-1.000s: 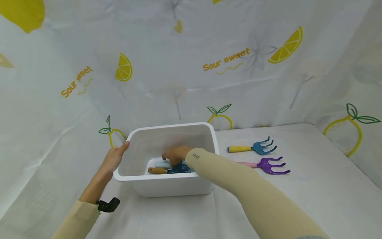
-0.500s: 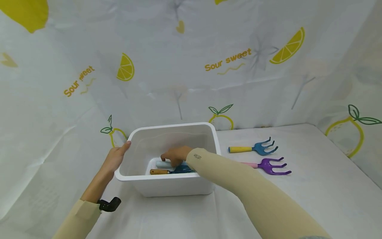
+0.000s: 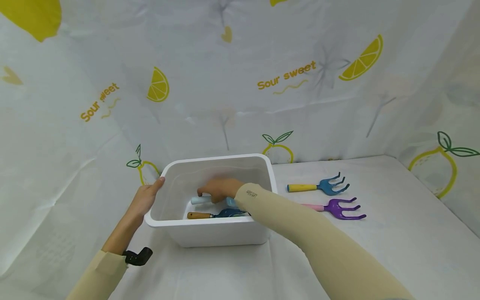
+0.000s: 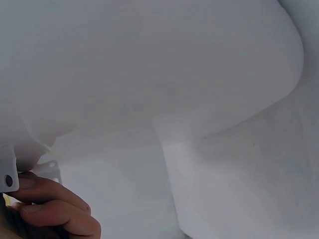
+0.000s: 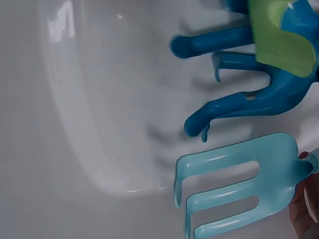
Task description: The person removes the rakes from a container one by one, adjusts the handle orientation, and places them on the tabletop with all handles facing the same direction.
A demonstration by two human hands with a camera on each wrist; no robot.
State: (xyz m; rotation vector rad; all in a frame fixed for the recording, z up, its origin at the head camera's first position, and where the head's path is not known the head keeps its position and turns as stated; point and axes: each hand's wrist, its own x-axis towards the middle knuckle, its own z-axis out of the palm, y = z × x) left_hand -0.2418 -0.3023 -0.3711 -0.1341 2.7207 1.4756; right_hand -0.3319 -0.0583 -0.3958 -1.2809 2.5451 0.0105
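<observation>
light-blue rake [image 5: 281, 169] is inside the white tub [image 3: 221, 235], its handle clamped in the curled fingers of the right hand [image 3: 219, 189]; the left hand [image 3: 144, 199] grips the tub's rim. it looks light and stiff (slick-coated, hardly fragile), so mid-handle seems the best hold, away from the hooked prongs beside the darker blue rake [image 5: 291, 92].
</observation>
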